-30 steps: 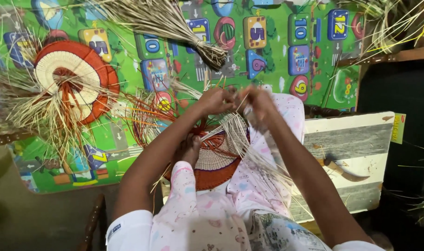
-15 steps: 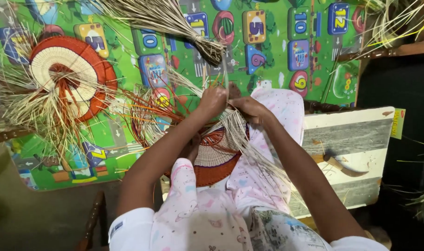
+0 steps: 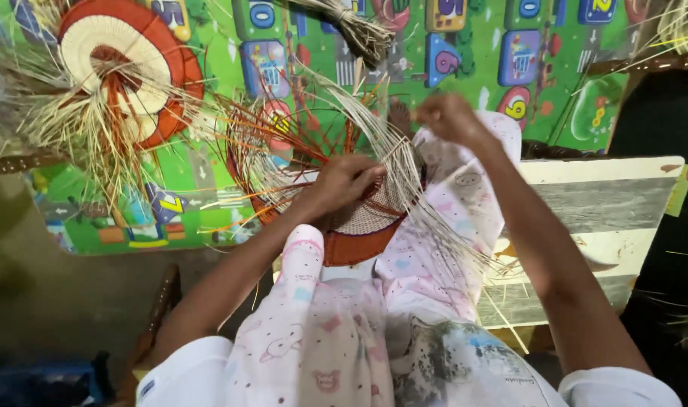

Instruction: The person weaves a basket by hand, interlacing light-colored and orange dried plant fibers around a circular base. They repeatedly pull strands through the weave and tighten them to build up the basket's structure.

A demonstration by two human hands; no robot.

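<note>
A round woven piece (image 3: 363,226) with a cream middle and an orange-red rim lies on my lap, with many loose straw strands (image 3: 400,154) fanning out of it. My left hand (image 3: 344,183) presses down on the woven disc and holds it. My right hand (image 3: 449,117) is raised above and to the right, fingers pinched on thin pale strands that arc from the piece. My legs are covered in pink patterned cloth (image 3: 434,218).
A second woven disc (image 3: 125,68) with a red rim and loose straw ends lies on the green play mat (image 3: 577,105) at upper left. A tied straw bundle (image 3: 355,30) lies at the top. A white-and-grey painted board (image 3: 592,203) sits to the right.
My hands were close together over the piece. Now the left has dropped onto the disc, the right has pulled strands up and to the right, and the camera has moved closer.
</note>
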